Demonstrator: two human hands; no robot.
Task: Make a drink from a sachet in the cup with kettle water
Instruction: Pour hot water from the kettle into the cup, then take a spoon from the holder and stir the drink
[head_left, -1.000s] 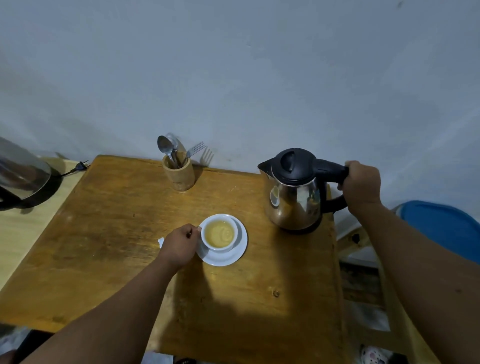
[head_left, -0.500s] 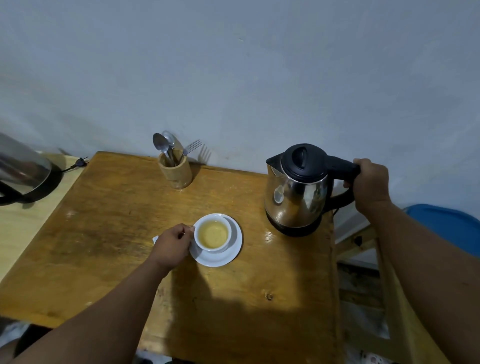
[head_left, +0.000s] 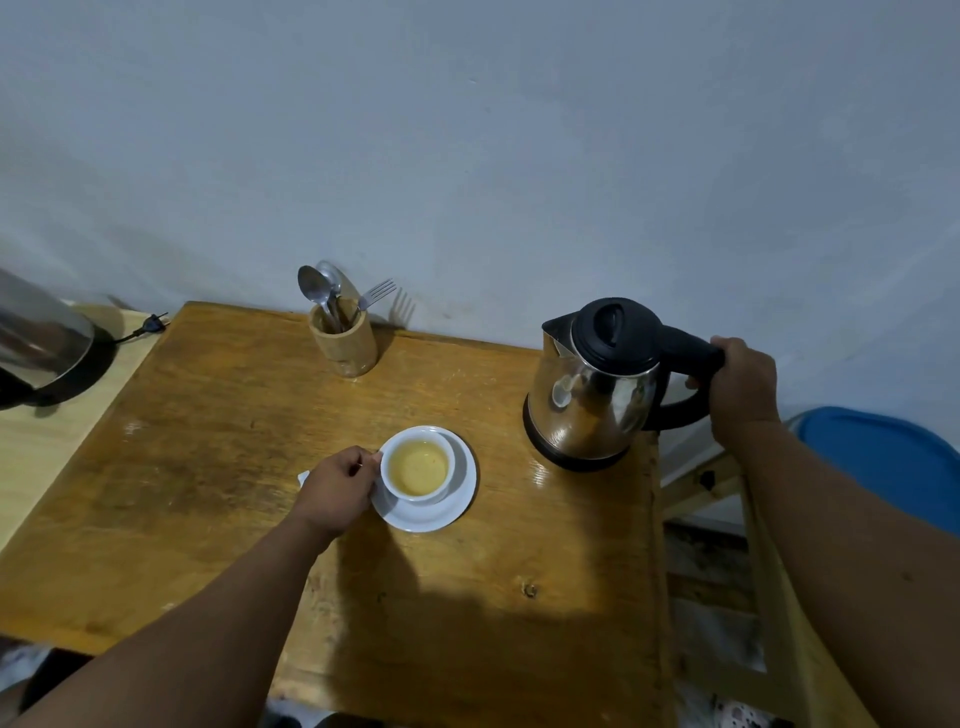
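Observation:
A white cup (head_left: 418, 464) holding pale yellow liquid stands on a white saucer (head_left: 447, 506) in the middle of the wooden table (head_left: 218, 447). My left hand (head_left: 336, 488) is closed on the cup's handle at its left side. A steel kettle (head_left: 597, 395) with a black lid stands upright near the table's back right corner. My right hand (head_left: 740, 389) grips its black handle. A white scrap, perhaps the sachet (head_left: 303, 477), peeks out from behind my left hand.
A wooden holder (head_left: 345, 338) with spoons and a fork stands at the back by the wall. Another metal appliance (head_left: 36, 343) with a plug sits on a lighter table at left. A blue object (head_left: 883, 457) lies to the right, beyond the table's edge.
The kettle has moved a little right and back and now rests level on the table. My left hand has stayed at the cup's handle.

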